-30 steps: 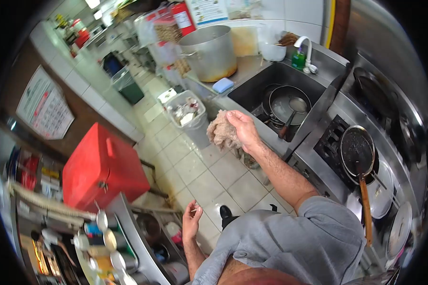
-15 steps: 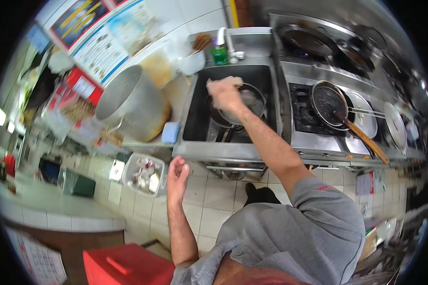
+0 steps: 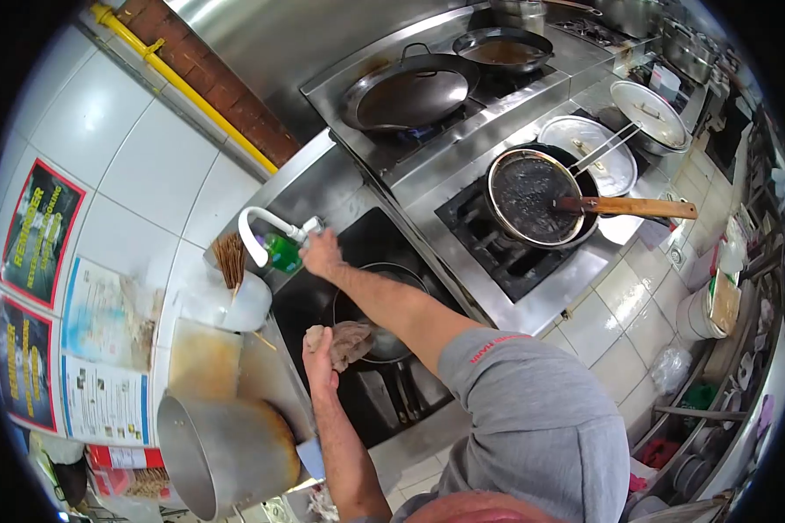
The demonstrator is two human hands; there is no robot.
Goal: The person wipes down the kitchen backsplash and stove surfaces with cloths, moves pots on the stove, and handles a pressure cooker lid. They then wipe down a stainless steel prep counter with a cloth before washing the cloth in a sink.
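Observation:
My left hand (image 3: 321,362) is over the sink, its fingers closed around a crumpled grey-brown cloth (image 3: 351,345). My right hand (image 3: 324,254) reaches to the back of the sink, with its fingers on the knob of the white tap (image 3: 251,228). Below my arms, a dark frying pan (image 3: 401,277) lies in the black sink basin (image 3: 292,324), partly hidden by my right forearm and the cloth. Two dark handles (image 3: 401,392) point toward the front of the sink. A green bottle (image 3: 281,253) stands behind the tap.
A white container (image 3: 246,303) with a brush (image 3: 229,260) stands left of the sink, near a large metal pot (image 3: 227,449). To the right, a strainer (image 3: 532,196) and a wooden handle (image 3: 637,207) rest over a pan on the stove. A wok (image 3: 414,96) sits behind.
The cloth has passed from my right hand to my left, which has come up over the sink. My right hand has moved from the pan to the tap. The view has turned.

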